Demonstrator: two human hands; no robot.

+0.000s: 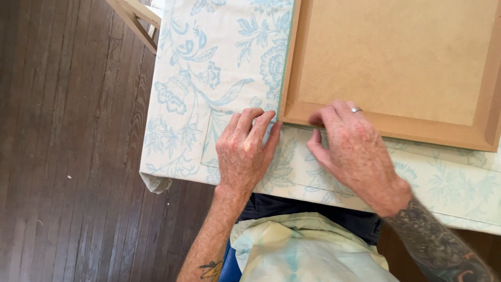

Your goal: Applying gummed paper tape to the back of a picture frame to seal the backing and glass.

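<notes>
brown board (396, 62) cut off top and right, wooden stand (136, 18) mostly out of frame

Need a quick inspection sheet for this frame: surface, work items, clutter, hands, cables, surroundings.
Surface: table covered by pale floral-print blue and cream fabric, its edge hanging over the near side.
Work items: flat brown fibreboard panel with raised border lying on the fabric; folded fabric flap by its near-left corner.
Clutter: nothing seen.
Hands: left hand pressed flat on the fabric at the panel's corner; right hand with fingertips on the panel's near border, ring on one finger.
Cables: nothing seen.
Surroundings: dark wooden plank floor; light wooden frame piece at top left.
</notes>
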